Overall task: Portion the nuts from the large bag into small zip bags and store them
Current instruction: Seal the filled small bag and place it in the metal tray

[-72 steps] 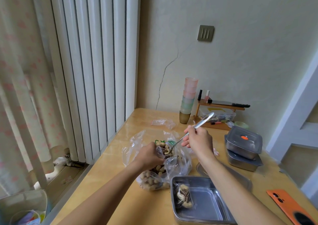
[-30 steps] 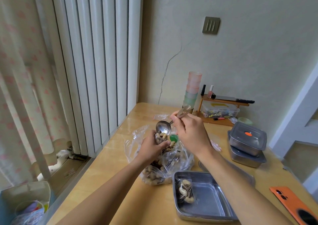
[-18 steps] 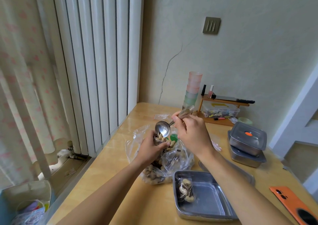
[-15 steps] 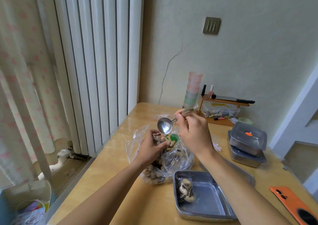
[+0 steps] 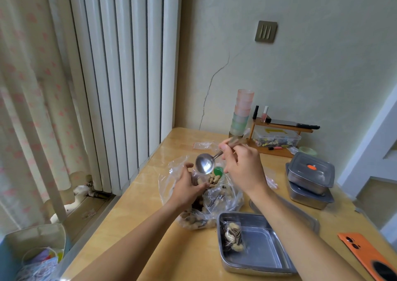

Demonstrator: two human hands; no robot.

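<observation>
A large clear bag of peanuts (image 5: 211, 213) lies on the wooden table (image 5: 133, 212). Above it my left hand (image 5: 186, 189) grips a small zip bag (image 5: 211, 179) holding peanuts, its mouth upward. My right hand (image 5: 241, 167) pinches the handle of a metal spoon (image 5: 205, 165), whose empty bowl hangs tilted just over the small bag's mouth. A filled small zip bag (image 5: 233, 236) lies in the open steel tray (image 5: 262, 248) at the front.
Two stacked lidded steel containers (image 5: 310, 178) stand at the right, an orange phone (image 5: 369, 254) at the front right edge. At the back stand stacked plastic cups (image 5: 241, 113) and a small wooden rack (image 5: 279, 134). Empty zip bags (image 5: 203, 145) lie behind. A bin (image 5: 32, 250) sits on the floor at left.
My right hand lifted the spoon out of the large bag, tipped peanuts into the small bag in my left hand, and now holds the emptied spoon slightly higher.
</observation>
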